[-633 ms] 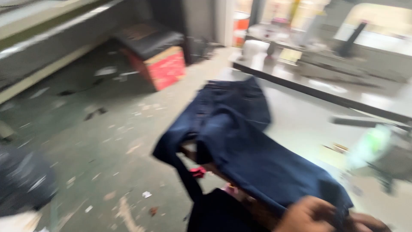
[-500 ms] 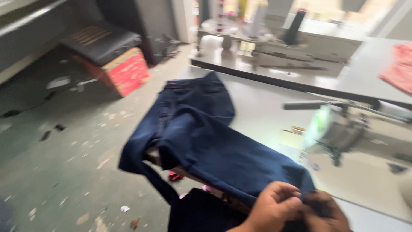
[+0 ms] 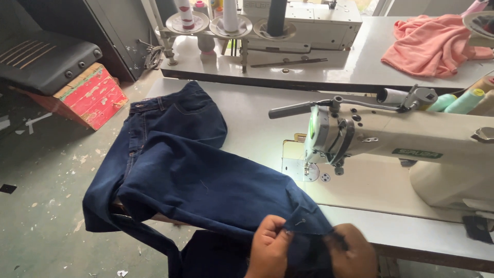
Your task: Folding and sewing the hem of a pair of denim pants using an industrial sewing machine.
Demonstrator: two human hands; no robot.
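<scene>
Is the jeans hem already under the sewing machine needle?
No: both hands, left hand and right hand, hold the dark blue jeans hem at the table's near edge, apart from the sewing machine needle.

Jeans (image 3: 190, 175) left of sewing machine (image 3: 401, 149)

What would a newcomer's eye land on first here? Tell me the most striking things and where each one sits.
The dark blue jeans dominate, spread over the white sewing table with one side hanging off its left edge; the left hand and right hand pinch the hem at the bottom. To the right stands a cream sewing machine, its lamp lit over the needle. A pink cloth lies crumpled on the far table, top right.
</scene>
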